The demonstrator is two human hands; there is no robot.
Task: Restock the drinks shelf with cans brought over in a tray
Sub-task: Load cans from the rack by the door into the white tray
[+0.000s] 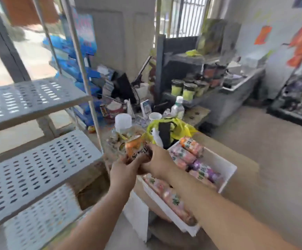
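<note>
An orange drink can (135, 147) is held in mid-air between both my hands, to the right of the shelf. My left hand (123, 169) grips it from below and my right hand (158, 162) grips its right side. Under my right forearm stands a white tray (225, 170) with several pink, orange and purple cans lying on their sides. The grey perforated metal shelf (38, 159) fills the left, its boards bare.
The tray rests on a brown cardboard box (243, 179). Behind the can lie a yellow plastic bag (179, 128), a clear jar with a white lid (123, 122), a white cup (155, 117) and a bottle (178, 107). A cluttered counter stands at the back, open floor to the right.
</note>
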